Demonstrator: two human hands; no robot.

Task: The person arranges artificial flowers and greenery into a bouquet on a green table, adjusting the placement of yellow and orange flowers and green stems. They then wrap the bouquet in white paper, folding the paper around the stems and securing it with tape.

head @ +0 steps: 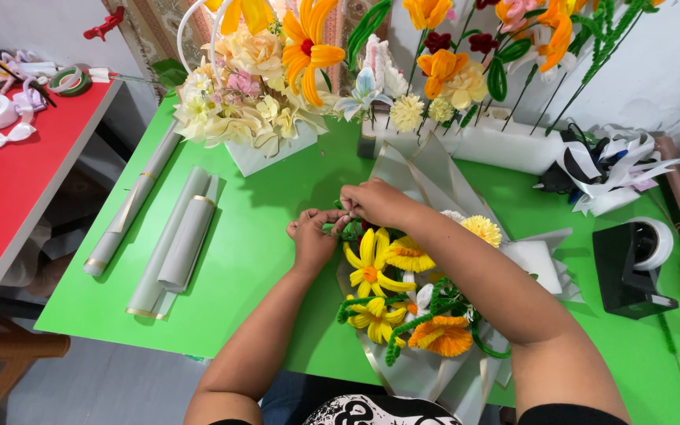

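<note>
Sitting on green table (pixel 277 197) w/ red table (pixel 33 181) left, white wall (pixel 670 71) behind.

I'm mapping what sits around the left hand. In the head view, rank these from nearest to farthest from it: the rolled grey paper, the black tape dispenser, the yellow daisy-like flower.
From the left hand:
1. Yellow daisy-like flower, just right of it, in the bouquet.
2. Rolled grey paper, to its left on the green table.
3. Black tape dispenser, far right.
</note>
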